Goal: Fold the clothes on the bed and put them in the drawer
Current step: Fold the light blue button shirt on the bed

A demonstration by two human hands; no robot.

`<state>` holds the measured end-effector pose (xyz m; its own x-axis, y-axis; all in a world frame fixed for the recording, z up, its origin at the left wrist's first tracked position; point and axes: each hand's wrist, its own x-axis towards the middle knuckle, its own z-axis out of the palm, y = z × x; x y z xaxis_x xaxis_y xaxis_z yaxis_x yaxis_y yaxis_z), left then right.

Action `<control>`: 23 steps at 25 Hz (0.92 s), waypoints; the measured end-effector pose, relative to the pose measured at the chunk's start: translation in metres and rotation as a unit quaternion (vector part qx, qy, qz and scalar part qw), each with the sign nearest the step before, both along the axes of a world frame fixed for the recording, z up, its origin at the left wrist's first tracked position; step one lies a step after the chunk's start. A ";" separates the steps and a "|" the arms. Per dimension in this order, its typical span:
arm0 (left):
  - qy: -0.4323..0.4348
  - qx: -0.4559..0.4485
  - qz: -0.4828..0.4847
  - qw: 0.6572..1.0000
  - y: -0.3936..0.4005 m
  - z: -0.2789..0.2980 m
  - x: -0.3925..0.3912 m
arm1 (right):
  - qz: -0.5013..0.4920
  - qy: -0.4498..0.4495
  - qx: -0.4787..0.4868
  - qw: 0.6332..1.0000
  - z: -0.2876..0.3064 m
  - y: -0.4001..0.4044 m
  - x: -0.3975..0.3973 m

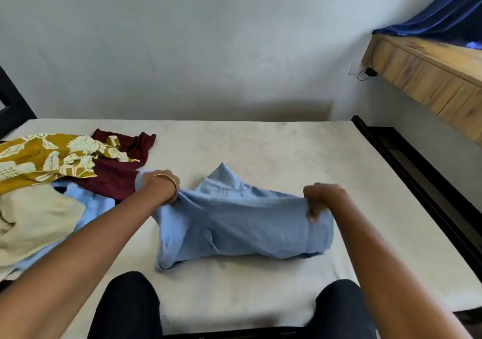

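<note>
The bed [260, 150] fills the lower half of the view, its pale cover bare across the far strip up to the grey wall [182, 38] and bare again toward its right side, where a dark frame rail [407, 161] marks the edge. The near edge of the bed runs under the person's two dark-trousered knees [127, 304], which rest on or against it. Beyond the bed's right edge, a wooden drawer unit [427, 77] stands out from the wall, well apart from the bed, with a dark blue cloth [443, 12] draped on its top and a small black cable [366, 73] hanging at its near end.

A light blue shirt [234, 223] lies in the middle of the bed, partly folded into a broad band, its collar end pointing toward the far edge. The left hand [163, 186], with thin bangles at the wrist, has its fingers curled round the shirt's left end and holds it slightly raised off the bed. The right hand [322, 199] pinches the shirt's right end, fingers bent down into the fabric; this hand is a little blurred. Both hands sit at the shirt's far corners, with the rest of the shirt hanging toward the bed's near edge.

On the left part of the bed a pile of unfolded clothes lies just beside the left forearm: a mustard floral garment [49, 156], a maroon garment [122, 166] touching it, a cream garment [36, 223] nearer the near edge, and another light blue piece [88, 205] under the forearm.
</note>
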<state>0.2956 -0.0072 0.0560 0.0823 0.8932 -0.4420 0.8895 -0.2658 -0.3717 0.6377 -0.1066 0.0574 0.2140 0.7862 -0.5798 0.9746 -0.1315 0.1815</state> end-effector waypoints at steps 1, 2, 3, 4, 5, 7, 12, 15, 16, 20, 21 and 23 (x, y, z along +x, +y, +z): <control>-0.047 0.060 0.044 0.996 0.010 0.001 0.004 | -0.045 -0.024 0.093 0.994 -0.001 0.010 -0.003; -0.114 0.088 0.107 0.984 0.022 0.003 0.012 | -0.127 0.021 0.179 0.975 -0.005 0.023 -0.004; -0.204 0.088 0.181 0.958 0.035 0.003 0.020 | -0.226 0.116 0.239 0.937 -0.006 0.033 -0.007; -0.308 0.065 0.248 0.916 0.052 0.008 0.031 | -0.355 0.272 0.290 0.846 -0.002 0.046 -0.009; -0.444 0.035 0.324 0.835 0.069 0.019 0.044 | -0.418 0.419 0.319 0.740 0.007 0.061 -0.011; -0.727 -0.001 0.423 0.541 0.096 0.052 0.072 | -0.421 0.653 0.352 0.521 0.036 0.097 -0.009; -0.942 0.018 0.221 0.254 0.126 0.158 0.102 | -0.342 0.807 0.462 0.134 0.142 0.151 -0.011; -0.943 0.042 0.148 0.296 0.164 0.174 0.073 | -0.268 0.812 0.485 0.182 0.153 0.141 -0.011; -0.920 0.097 0.165 0.342 0.166 0.171 0.063 | -0.250 0.813 0.483 0.209 0.147 0.134 -0.010; -0.788 0.354 0.111 0.492 0.095 0.116 0.035 | -0.244 0.695 0.529 0.420 0.082 0.097 -0.009; -0.739 0.398 0.082 0.537 0.078 0.085 0.018 | -0.225 0.633 0.544 0.502 0.052 0.081 -0.005; -0.610 0.368 0.009 0.701 0.042 0.023 -0.018 | -0.157 0.466 0.524 0.696 -0.018 0.046 0.011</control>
<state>0.2772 0.0353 0.0789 -0.0169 0.8481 0.5295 0.6659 -0.3855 0.6387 0.6487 -0.0606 0.0391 0.3856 0.8809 0.2744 0.4983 0.0514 -0.8655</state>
